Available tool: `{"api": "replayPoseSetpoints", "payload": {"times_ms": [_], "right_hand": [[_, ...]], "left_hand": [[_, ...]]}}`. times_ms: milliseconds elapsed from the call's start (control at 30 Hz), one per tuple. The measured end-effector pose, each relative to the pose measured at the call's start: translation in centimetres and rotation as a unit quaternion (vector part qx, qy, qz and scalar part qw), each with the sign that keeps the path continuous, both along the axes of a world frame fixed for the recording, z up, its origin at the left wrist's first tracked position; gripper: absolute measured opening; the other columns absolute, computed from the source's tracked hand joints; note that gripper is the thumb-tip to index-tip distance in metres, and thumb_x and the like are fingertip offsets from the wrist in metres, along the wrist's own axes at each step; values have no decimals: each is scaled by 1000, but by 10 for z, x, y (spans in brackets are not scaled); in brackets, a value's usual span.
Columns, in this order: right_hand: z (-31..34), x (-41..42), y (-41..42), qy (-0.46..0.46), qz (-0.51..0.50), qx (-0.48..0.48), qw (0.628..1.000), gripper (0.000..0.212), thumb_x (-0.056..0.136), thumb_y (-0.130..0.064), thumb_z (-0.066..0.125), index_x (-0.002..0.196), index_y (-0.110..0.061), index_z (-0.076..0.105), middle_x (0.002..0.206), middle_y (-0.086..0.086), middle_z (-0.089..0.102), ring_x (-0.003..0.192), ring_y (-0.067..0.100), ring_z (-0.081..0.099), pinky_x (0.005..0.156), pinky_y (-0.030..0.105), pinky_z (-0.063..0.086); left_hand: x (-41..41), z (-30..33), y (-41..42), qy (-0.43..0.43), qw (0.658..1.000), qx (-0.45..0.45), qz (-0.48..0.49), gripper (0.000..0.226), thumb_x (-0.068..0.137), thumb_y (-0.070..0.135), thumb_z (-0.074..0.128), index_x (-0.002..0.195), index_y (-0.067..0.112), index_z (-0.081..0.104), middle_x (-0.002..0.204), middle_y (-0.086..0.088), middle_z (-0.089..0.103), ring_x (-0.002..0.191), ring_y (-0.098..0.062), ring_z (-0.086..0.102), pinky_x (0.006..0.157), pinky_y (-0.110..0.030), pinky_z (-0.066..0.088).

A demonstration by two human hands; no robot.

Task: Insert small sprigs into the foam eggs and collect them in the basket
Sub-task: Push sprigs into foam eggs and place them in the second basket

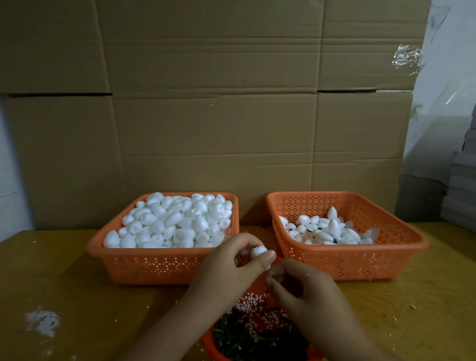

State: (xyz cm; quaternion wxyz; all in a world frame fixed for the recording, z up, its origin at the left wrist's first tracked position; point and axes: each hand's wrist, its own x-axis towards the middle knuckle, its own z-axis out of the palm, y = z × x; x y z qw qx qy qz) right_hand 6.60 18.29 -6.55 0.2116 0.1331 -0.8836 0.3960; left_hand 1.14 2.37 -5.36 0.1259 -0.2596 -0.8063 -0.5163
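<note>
Two bare forearms, no sleeves, gloves, rings or watch visible; left hand (231,264) and right hand (300,286) both just in front of the orange baskets (350,260), nails short and unpainted.

On the yellowish worktop (73,280) stand two orange baskets side by side against a wall of cardboard boxes (215,100). The left basket (153,267) is heaped with plain white foam eggs (173,223); the right basket (369,259) holds a smaller pile of eggs (330,231), some showing dark stems. In front, the left hand (229,264) pinches a single foam egg (258,251) between thumb and fingers. The right hand (302,288), fingers curled, meets it just beside that egg, above an orange bowl (210,346) of green sprigs (237,342) and pale crumbs.
</note>
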Motion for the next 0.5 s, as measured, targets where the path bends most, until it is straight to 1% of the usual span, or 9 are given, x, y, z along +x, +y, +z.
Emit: {"api": "replayPoseSetpoints", "payload": {"times_ms": [67, 100, 200, 267, 333, 367, 433, 500], "right_hand": [[1, 0, 0, -3, -1, 5, 1000, 5, 85, -29, 66, 81, -32, 65, 79, -20, 65, 75, 3, 63, 68, 31, 52], [1, 0, 0, -4, -1, 9, 1000, 5, 85, -29, 65, 81, -32, 65, 80, -20, 65, 76, 2, 63, 70, 31, 52], [2, 0, 0, -11, -5, 28, 1000, 4, 86, -32, 64, 83, -34, 65, 81, -22, 65, 79, -1, 62, 70, 27, 51], [1, 0, 0, -15, -7, 36, 999, 3, 86, -33, 64, 84, -36, 65, 80, -22, 66, 79, -1, 62, 70, 25, 51], [1, 0, 1, -20, -8, 41, 999, 2, 86, -35, 63, 85, -36, 65, 80, -21, 66, 79, -1, 61, 69, 25, 50], [1, 0, 1, -22, -10, 43, 999, 2, 86, -35, 63, 86, -36, 64, 81, -21, 66, 79, -1, 61, 69, 25, 50], [1, 0, 1, -21, -13, 46, 999, 1, 86, -36, 63, 85, -36, 64, 80, -20, 66, 79, -1, 61, 69, 24, 50], [1, 0, 1, -18, -17, 46, 999, 2, 86, -35, 64, 84, -36, 65, 80, -20, 66, 79, -1, 61, 68, 23, 49]], "left_hand": [[0, 0, 0, -13, 1000, 23, -3, 9, 87, 37, 69, 86, 29, 65, 85, 4, 71, 86, -15, 67, 85, -47, 52], [0, 0, 0, -17, 999, 33, -1, 6, 88, 31, 70, 88, 29, 64, 86, 3, 72, 85, -16, 68, 85, -48, 53], [2, 2, 1, -30, 998, 45, -12, 13, 86, 27, 71, 90, 34, 60, 86, 6, 71, 78, -17, 66, 80, -45, 54], [2, 1, 0, -38, 998, 42, -18, 19, 86, 20, 72, 91, 31, 57, 90, 8, 72, 85, -13, 69, 83, -40, 55], [1, 0, -1, -44, 998, 43, -16, 23, 85, 14, 73, 92, 28, 55, 95, 13, 71, 93, -3, 68, 86, -32, 55], [0, 0, -2, -45, 998, 44, -17, 24, 85, 13, 73, 92, 28, 54, 96, 14, 71, 94, -1, 68, 85, -29, 54], [1, -1, -2, -40, 998, 49, -25, 22, 89, 15, 69, 96, 30, 55, 98, 12, 72, 93, -4, 69, 83, -27, 54], [2, 1, -1, -29, 998, 47, -39, 22, 95, 21, 61, 111, 36, 57, 102, 9, 72, 89, -7, 70, 77, -23, 52]]}}
